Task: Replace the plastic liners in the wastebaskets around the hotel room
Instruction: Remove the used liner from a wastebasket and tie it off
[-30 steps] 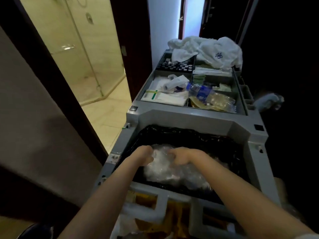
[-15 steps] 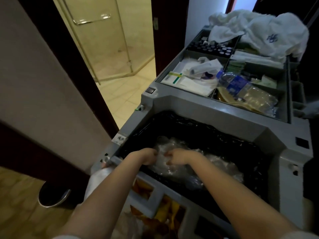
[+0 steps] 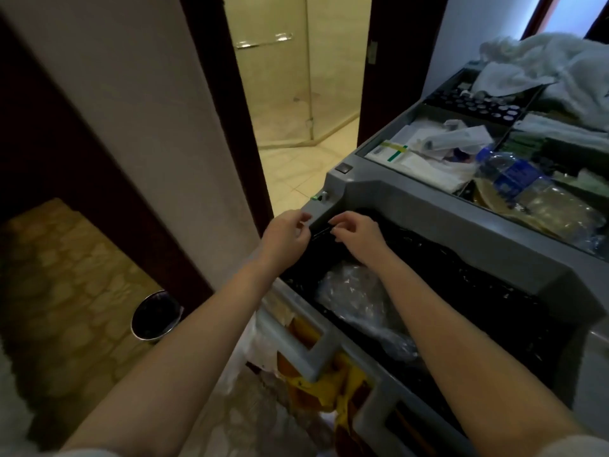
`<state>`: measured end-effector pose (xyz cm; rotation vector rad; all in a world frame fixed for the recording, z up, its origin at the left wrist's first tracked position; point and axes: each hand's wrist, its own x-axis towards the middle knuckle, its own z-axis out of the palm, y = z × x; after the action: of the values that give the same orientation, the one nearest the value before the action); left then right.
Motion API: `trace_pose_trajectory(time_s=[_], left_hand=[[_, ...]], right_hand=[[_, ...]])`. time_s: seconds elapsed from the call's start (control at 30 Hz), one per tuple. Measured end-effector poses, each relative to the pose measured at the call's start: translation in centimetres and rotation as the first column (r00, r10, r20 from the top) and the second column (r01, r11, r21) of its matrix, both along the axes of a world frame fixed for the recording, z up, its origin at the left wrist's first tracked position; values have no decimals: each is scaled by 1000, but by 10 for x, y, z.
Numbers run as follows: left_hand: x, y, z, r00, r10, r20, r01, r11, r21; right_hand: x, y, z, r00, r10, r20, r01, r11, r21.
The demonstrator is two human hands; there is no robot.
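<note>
The used clear liner [image 3: 356, 291] is lying crumpled and shiny in the near-left part of the cart's [image 3: 412, 199] rubbish bin. It is resting on the black bag [image 3: 461, 275] that is lining that bin, with a twisted tail trailing toward the near edge. Both hands are reaching to the far-left corner of the bin, just above and apart from the clear liner. The left hand [image 3: 288, 234] is keeping a narrow grip, with thumb and forefinger pinching the black bag's rim at the cart's corner. The right hand [image 3: 357, 234], just beside it, is curling its fingers and pinching the same rim. A thin dark strip of bag is stretching between the two hands. The wastebasket [image 3: 155, 319] is standing upright on the carpet [image 3: 66, 275] to the left, well apart from the cart. It is round, with a shiny metal rim and a dark inside, and whether a liner is sitting in it cannot be told. Far right on the cart, a water bottle [image 3: 514, 176] is lying in a tray and white towels [image 3: 543, 61] are piling up behind it.
</note>
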<state>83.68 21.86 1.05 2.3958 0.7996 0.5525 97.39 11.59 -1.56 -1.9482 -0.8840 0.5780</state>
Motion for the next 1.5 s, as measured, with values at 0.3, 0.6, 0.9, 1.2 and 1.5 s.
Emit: trace_pose_trajectory(time_s=[0.3,0.6,0.9,1.2,1.5], left_hand=[[-178,15,41,917,339,210,-340,940,-32],[-476,-22,34,660,720,216,-704,692,-158],[-759,-109,19,188,967,174,-922,235,-307],[-952,-147,-16,-246,968,57,-931,-220,-290],[-1144,-113,-12,-376,890,-259,-855,-441,-273]], right_hand=[[-153,48,58,985,170,11,-167,947,274],[-416,81,62,778,628,-21,-613,765,196],[-708,100,52,330,943,37,-944,328,41],[-950,131,24,-109,994,-20,-991,-110,-81],[-1189,199,16,-404,913,-58,-896,-408,-176]])
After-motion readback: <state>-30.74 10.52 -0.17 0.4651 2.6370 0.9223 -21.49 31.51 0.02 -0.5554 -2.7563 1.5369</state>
